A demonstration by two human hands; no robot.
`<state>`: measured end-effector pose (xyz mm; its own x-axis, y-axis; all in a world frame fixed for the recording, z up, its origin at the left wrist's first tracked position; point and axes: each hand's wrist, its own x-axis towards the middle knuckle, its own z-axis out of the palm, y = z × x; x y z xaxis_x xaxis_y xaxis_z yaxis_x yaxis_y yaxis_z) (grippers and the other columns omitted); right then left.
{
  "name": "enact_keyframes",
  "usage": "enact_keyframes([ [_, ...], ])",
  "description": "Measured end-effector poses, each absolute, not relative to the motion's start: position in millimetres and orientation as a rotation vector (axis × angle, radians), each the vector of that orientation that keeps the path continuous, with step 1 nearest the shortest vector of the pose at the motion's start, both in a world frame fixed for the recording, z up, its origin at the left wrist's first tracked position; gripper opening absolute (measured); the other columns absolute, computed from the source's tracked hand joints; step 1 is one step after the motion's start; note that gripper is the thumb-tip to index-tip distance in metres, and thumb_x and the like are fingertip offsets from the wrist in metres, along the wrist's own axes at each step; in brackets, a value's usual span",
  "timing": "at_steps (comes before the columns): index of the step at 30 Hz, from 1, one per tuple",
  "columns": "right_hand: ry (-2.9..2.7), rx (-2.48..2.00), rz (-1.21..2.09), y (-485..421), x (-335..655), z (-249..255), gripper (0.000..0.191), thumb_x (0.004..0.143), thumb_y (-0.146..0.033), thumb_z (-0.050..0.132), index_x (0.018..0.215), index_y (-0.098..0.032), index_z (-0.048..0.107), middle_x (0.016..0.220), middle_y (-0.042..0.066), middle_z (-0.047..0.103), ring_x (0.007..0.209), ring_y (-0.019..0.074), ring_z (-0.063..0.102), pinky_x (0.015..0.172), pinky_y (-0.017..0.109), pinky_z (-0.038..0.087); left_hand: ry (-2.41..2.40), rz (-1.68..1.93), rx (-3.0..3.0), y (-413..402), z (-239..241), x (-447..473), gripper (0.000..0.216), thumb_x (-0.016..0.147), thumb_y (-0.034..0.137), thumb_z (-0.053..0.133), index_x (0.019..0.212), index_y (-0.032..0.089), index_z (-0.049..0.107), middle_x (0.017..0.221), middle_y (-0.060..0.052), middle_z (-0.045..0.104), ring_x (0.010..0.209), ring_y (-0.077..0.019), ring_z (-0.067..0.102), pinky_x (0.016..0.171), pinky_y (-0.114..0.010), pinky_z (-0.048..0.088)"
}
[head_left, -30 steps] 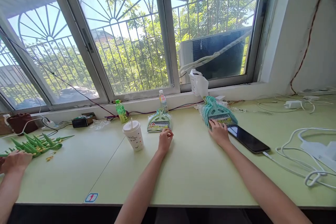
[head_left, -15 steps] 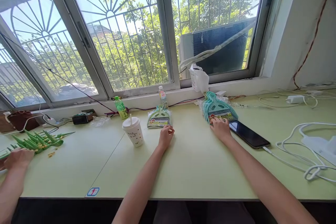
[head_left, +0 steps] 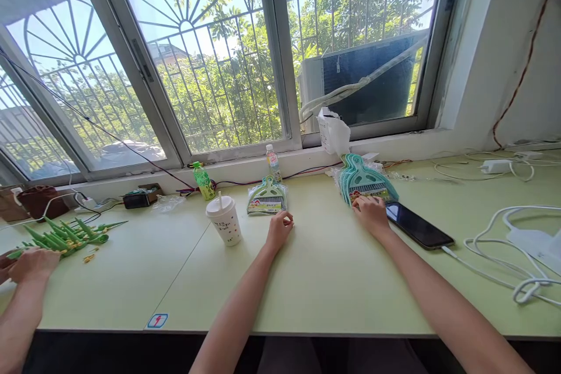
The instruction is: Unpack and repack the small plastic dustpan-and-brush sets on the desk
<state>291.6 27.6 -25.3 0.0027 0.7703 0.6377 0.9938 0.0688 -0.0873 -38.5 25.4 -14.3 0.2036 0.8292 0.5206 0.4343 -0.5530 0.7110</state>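
Note:
My left hand (head_left: 279,228) rests on the pale green table (head_left: 324,280) with its fingers curled, just in front of a wrapped light-green dustpan set (head_left: 267,197); nothing shows in it. My right hand (head_left: 370,213) lies with fingers bent on the near edge of a stack of teal dustpan sets (head_left: 363,182) in clear wrappers. A black phone (head_left: 418,225) lies just right of that hand.
A white lidded cup with a straw (head_left: 224,220) stands left of my left hand. Two small bottles (head_left: 204,182) stand by the window sill. Another person's hand (head_left: 30,264) touches green plastic pieces (head_left: 65,234) at far left. White cables (head_left: 508,257) sprawl at right.
Both my hands stay where they were, the right still on the teal stack. The view has shifted slightly. The other person's hand at left has moved a little.

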Motion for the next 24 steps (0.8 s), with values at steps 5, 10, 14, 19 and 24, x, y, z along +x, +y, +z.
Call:
enact_keyframes([
  [5, -1.846, -1.611, -0.484, 29, 290, -22, 0.016, 0.089, -0.019, 0.049, 0.082, -0.019, 0.064, 0.093, 0.006, 0.071, 0.093, 0.0214, 0.062, 0.098, 0.038, 0.03, 1.199, 1.276, 2.079, 25, -14, -38, 0.016, 0.071, 0.001, 0.061, 0.073, 0.017, 0.061, 0.079, 0.0, 0.065, 0.068, -0.0123, 0.068, 0.069, -0.026, 0.056],
  [10, -1.98, -1.476, -0.41, 28, 277, -19, 0.013, 0.086, -0.016, 0.051, 0.08, -0.021, 0.062, 0.093, 0.004, 0.071, 0.097, 0.0208, 0.063, 0.098, 0.036, 0.033, 1.203, 1.219, 2.081, 25, -13, -38, 0.013, 0.071, 0.004, 0.062, 0.074, 0.017, 0.062, 0.073, 0.001, 0.063, 0.07, -0.0123, 0.067, 0.071, -0.026, 0.056],
  [14, -2.059, -1.404, -0.354, 22, 260, -16, 0.013, 0.086, -0.017, 0.051, 0.08, -0.022, 0.062, 0.093, 0.003, 0.071, 0.101, 0.0216, 0.062, 0.098, 0.036, 0.035, 1.207, 1.197, 2.093, 24, -12, -38, 0.013, 0.071, 0.005, 0.061, 0.073, 0.017, 0.061, 0.074, 0.001, 0.064, 0.071, -0.0127, 0.066, 0.07, -0.026, 0.056],
  [19, -2.16, -1.309, -0.255, 12, 241, -10, 0.014, 0.086, -0.016, 0.05, 0.081, -0.021, 0.063, 0.094, 0.004, 0.07, 0.098, 0.0219, 0.061, 0.098, 0.037, 0.037, 1.192, 1.184, 2.127, 23, -13, -37, 0.014, 0.073, 0.004, 0.059, 0.074, 0.018, 0.06, 0.078, 0.0, 0.066, 0.073, -0.0132, 0.067, 0.071, -0.027, 0.055],
  [24, -2.236, -1.308, -0.135, 9, 233, -9, 0.014, 0.083, -0.016, 0.053, 0.081, -0.022, 0.065, 0.096, 0.005, 0.07, 0.098, 0.0238, 0.062, 0.097, 0.039, 0.039, 1.176, 1.198, 2.157, 24, -14, -38, 0.017, 0.072, 0.0, 0.058, 0.073, 0.017, 0.062, 0.078, -0.001, 0.065, 0.072, -0.0125, 0.066, 0.073, -0.027, 0.056],
])
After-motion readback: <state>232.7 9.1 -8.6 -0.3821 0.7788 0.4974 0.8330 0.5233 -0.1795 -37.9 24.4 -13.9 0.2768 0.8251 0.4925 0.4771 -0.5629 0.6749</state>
